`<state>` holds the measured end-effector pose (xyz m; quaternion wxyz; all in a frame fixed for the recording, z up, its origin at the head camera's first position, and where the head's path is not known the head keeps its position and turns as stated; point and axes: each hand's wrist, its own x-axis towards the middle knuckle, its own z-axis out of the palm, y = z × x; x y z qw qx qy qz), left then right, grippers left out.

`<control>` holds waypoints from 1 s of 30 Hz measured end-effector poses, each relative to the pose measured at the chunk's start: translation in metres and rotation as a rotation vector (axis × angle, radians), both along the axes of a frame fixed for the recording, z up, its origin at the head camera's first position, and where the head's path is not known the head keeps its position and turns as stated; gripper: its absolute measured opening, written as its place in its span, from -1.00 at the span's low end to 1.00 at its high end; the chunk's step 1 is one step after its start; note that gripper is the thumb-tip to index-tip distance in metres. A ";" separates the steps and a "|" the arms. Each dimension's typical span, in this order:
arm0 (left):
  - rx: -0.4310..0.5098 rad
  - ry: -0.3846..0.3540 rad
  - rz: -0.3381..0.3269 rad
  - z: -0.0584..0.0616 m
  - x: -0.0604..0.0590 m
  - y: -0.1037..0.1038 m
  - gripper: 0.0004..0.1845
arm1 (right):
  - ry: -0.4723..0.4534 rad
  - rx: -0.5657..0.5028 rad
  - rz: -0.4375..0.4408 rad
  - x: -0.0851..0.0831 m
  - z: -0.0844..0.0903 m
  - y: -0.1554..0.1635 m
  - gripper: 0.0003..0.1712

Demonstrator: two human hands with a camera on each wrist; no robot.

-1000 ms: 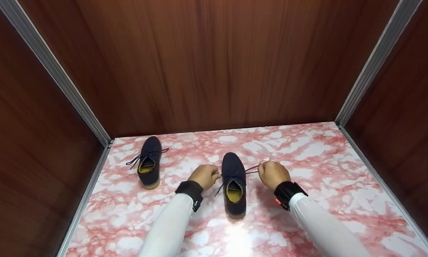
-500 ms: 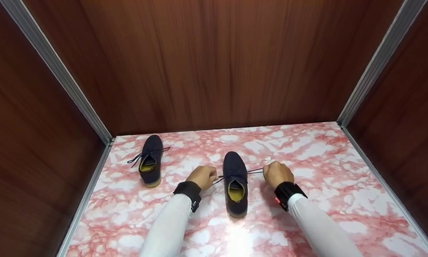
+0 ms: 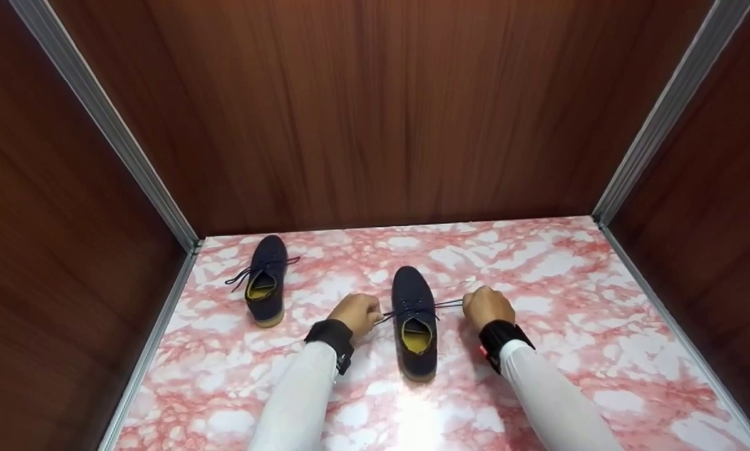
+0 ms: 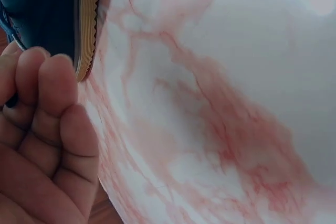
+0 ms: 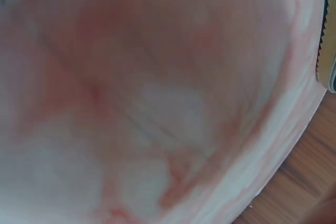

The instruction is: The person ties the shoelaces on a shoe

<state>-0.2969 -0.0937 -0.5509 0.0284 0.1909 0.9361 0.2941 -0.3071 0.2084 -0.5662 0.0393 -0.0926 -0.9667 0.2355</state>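
Observation:
A dark navy lace-up shoe (image 3: 412, 288) with a yellow insole stands on the marbled surface, toe pointing away. My left hand (image 3: 354, 313) pinches the shoelace (image 3: 385, 316) on the shoe's left side, fingers curled. In the left wrist view, a dark bit of lace (image 4: 11, 100) shows between the left fingers, with the shoe's side (image 4: 50, 19) just beyond. On the other side, my right hand (image 3: 489, 307) grips lace (image 3: 450, 303) drawn out straight. Only the shoe's tan sole edge (image 5: 326, 40) enters the right wrist view, where the right fingers are almost wholly out of frame.
A matching navy shoe (image 3: 267, 275) stands further back on the left, its laces spread to both sides. Brown wood-grain panels (image 3: 375, 113) wall in the back and sides, with grey metal strips (image 3: 657, 119) at the corners. The table (image 3: 563, 376) is pink-and-white marbled.
The right hand has moved slightly outward from the shoe, drawing its lace straighter. The left hand keeps its hold and has dropped a little. The other shoe stays where it was.

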 end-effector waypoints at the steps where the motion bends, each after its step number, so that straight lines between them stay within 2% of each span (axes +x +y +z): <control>1: 0.010 -0.013 0.011 -0.001 0.001 0.000 -0.73 | -0.007 -0.004 0.008 0.000 -0.001 0.000 -0.58; 9: 0.104 -0.030 0.024 -0.016 0.010 0.005 -0.77 | -0.013 -0.055 0.129 0.008 -0.008 0.005 -0.48; 13: 0.132 -0.080 0.085 -0.018 0.014 0.004 -0.91 | -0.028 -0.087 0.161 0.014 -0.006 0.008 -0.38; 17: 0.172 -0.066 0.200 -0.010 0.020 -0.001 -0.72 | 0.002 -0.145 0.133 0.019 0.003 0.013 -0.33; 19: 0.204 -0.035 0.244 -0.002 0.023 -0.002 -0.77 | 0.034 -0.194 0.129 0.023 0.008 0.014 -0.34; 21: 0.232 -0.007 0.261 0.005 0.027 -0.002 -0.87 | 0.060 -0.245 0.151 0.028 0.013 0.014 -0.36; 22: 0.244 -0.005 0.257 0.008 0.030 -0.001 -0.84 | 0.067 -0.273 0.174 0.030 0.015 0.013 -0.38; 24: 0.269 -0.048 0.226 0.012 0.034 0.001 -0.68 | 0.068 -0.323 0.245 0.036 0.017 0.010 -0.43; 28: 0.287 -0.218 0.128 0.012 0.044 0.006 -0.50 | 0.042 -0.367 0.422 0.047 0.014 0.001 -0.50; 30: 0.270 -0.259 0.095 0.008 0.049 0.008 -0.46 | 0.021 -0.363 0.490 0.053 0.011 -0.003 -0.50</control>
